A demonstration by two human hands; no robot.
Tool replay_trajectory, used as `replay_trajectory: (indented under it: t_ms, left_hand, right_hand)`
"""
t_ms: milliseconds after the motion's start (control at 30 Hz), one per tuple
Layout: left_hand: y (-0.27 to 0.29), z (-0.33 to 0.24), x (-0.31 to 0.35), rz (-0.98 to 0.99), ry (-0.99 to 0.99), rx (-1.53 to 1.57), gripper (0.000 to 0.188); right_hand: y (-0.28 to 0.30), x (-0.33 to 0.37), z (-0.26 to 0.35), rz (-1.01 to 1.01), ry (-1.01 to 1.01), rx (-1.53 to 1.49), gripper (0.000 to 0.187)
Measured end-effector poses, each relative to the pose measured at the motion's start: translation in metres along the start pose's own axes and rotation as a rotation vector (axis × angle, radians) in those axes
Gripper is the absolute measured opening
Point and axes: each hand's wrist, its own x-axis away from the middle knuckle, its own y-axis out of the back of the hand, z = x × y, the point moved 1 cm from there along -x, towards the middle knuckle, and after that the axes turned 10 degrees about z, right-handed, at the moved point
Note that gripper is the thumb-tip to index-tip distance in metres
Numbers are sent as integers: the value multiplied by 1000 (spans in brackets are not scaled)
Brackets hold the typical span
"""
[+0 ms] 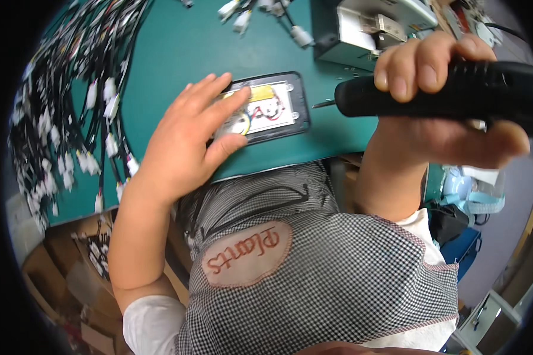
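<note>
A shallow black rectangular case [304,102] lies face up on the green mat, with a white inner plate, a yellow block and thin coloured wires inside. My left hand [186,130] rests over its left end, fingers stretched out and thumb apart; that end is hidden under them. My right hand [420,77] is wrapped round a black electric screwdriver [361,97], raised to the right of the case. The metal bit points left toward the case's right edge, with a small gap in between. A few tiny screws [347,75] lie on the mat behind the bit.
Many black cables with white connectors [109,106] hang across the left of the green mat [177,35]. More connectors [302,36] lie at the far middle. A metal box-shaped unit [361,35] stands at the far right. A blue strap [485,201] and dark bag are at right.
</note>
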Motion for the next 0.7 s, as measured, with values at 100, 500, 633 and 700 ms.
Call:
replay_trajectory:
  t_ms: [100,500,633,700]
  left_hand:
    - [9,16,16,-5,25,-68,53]
    - [-11,17,25,-222,54,-98,46]
    - [-13,18,22,-200,62,-50,46]
    - [-14,19,22,-194,54,-3,46]
  right_hand:
    - [-11,-9,-28,214,158,-138,95]
    - [-92,-37,-78,47,172,-356,93]
    - [-100,-20,-89,-23,75,-278,85]
    - [-102,-23,-91,-24,30,-222,82]
